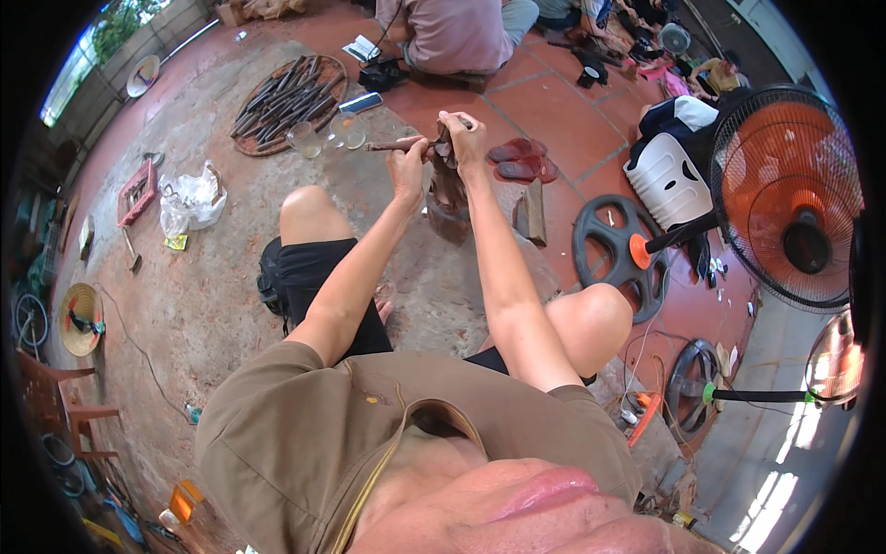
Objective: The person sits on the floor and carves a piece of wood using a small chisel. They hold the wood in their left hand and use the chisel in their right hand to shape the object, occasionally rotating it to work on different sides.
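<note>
Out in front of me, my left hand (406, 173) is closed around a slim brown stick (386, 146), whose free end points left. Close beside it, my right hand (469, 140) is closed with its fingers curled at the stick's other end, against a small dark piece (444, 150). What kind of piece that is, I cannot tell, and the fingers partly cover it. Just under both hands stands a dark brown block-like stand (448, 196) on the floor between my knees. Beyond to the left, several similar dark sticks (291, 97) lie heaped on a round woven tray (343, 81).
Two glasses (305, 140) and a phone (361, 102) lie near the tray. Red slippers (522, 160) and a wood block (533, 214) sit to the right, before a large fan (789, 198). A plastic bag (194, 201) and hammer (132, 250) lie left. A person (457, 37) sits ahead.
</note>
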Demonstrator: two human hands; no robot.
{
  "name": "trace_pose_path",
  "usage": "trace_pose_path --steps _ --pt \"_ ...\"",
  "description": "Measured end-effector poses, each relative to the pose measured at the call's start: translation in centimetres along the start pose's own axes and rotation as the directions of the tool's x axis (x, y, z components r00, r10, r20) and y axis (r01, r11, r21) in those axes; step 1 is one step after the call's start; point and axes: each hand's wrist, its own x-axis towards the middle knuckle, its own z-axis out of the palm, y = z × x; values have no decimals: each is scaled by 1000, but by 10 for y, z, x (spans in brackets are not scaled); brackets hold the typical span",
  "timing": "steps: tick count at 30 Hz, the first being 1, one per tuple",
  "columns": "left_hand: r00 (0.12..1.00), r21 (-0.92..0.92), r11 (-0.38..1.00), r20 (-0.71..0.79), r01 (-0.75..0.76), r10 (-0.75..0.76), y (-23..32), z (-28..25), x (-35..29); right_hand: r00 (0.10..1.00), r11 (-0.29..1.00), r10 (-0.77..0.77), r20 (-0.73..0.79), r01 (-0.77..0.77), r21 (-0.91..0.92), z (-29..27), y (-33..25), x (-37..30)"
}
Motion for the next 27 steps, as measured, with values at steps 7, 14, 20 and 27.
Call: trace_pose_path --steps 7,14,20,27 --pt "1000 -69 998 17 6 -5 -1 -7 -12 1000 999 -30 10 30 -15 -4 -10 -23" --pt "995 4 1000 97 -17 16 7 -7 -27 1000 999 -3 -5 3 54 -16 -22 -37" --pt "982 102 995 189 -2 -17 12 -5 -44 1000 1000 15 8 -15 26 -43 -17 -34" --pt "975 200 974 213 -110 66 3 9 -40 986 970 163 24 -164 179 -68 -4 -13"
